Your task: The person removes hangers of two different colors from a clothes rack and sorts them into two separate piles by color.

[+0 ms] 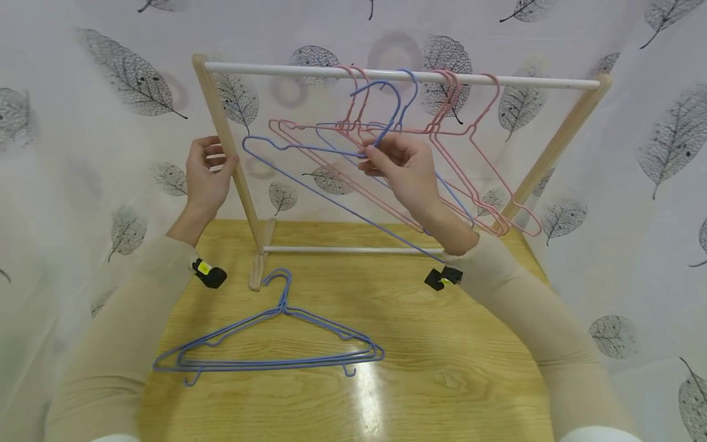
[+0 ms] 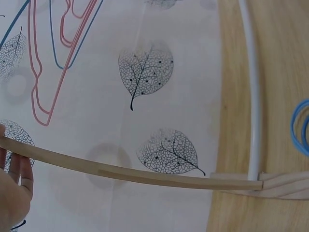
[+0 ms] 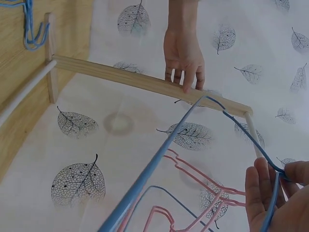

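Note:
My left hand (image 1: 207,178) grips the left wooden post (image 1: 243,196) of a garment rack, thumb in front and fingers behind it. My right hand (image 1: 405,172) pinches a blue wire hanger (image 3: 149,169) at the neck just below its hook. This hanger slants in front of the rack, its hook lower than the white top rod (image 1: 248,69) in the head view. Several pink hangers (image 1: 479,156) and a blue hanger (image 1: 415,92) hang from that rod, partly hidden behind my right hand and forearm.
Several blue hangers (image 1: 284,298) lie stacked on the wooden table (image 1: 442,374), hooks pointing toward the rack. A white lower bar (image 1: 353,250) runs between the rack's feet. The right wooden post (image 1: 558,147) stands beyond the pink hangers. A leaf-printed curtain (image 1: 624,258) surrounds the table.

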Available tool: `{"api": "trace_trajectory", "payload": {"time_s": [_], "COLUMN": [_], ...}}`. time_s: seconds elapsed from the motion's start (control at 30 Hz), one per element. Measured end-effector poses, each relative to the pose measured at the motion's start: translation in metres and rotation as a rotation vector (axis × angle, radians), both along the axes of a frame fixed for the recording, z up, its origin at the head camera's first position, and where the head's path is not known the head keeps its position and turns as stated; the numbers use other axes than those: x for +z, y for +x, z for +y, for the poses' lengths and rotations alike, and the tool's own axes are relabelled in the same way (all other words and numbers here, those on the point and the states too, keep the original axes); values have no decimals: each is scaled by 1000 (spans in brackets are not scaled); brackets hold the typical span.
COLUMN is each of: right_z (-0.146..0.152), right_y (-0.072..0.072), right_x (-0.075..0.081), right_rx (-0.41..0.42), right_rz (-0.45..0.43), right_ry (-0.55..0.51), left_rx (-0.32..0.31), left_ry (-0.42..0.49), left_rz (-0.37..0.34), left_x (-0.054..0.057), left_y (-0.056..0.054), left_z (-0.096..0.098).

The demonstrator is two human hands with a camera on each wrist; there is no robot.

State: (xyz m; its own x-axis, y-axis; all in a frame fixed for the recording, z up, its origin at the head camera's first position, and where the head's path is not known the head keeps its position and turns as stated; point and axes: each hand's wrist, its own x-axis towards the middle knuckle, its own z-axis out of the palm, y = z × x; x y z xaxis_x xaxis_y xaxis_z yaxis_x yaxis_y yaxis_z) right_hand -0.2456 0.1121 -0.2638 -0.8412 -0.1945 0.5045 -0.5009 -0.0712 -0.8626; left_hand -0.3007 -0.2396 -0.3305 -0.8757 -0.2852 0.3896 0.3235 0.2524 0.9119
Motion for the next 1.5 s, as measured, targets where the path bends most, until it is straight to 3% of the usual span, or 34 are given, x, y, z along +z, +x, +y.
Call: {"api": "trace_trajectory", "payload": {"time_s": [0.3,0.47,0.67,1.03,1.5], "right_z": [23,25,20,-11,-56], "right_y": [29,43,56,69,77], "right_x": [-27,-46,-76,-140,-190], "right_rx": [41,103,165,250,340], "right_rz": [-60,-88,-190,-356,-629], "right_ry": [64,104,147,156,87], "left_rx": [10,11,-1,2,4], "left_ry": [-22,-28,-25,-60,-59], "left_rz": [-5,-6,-1,-11,-15], "left_x": [1,0,1,2,2], "left_y": [3,2,1,5,7], "left_z": [1,0,1,1,0]}}
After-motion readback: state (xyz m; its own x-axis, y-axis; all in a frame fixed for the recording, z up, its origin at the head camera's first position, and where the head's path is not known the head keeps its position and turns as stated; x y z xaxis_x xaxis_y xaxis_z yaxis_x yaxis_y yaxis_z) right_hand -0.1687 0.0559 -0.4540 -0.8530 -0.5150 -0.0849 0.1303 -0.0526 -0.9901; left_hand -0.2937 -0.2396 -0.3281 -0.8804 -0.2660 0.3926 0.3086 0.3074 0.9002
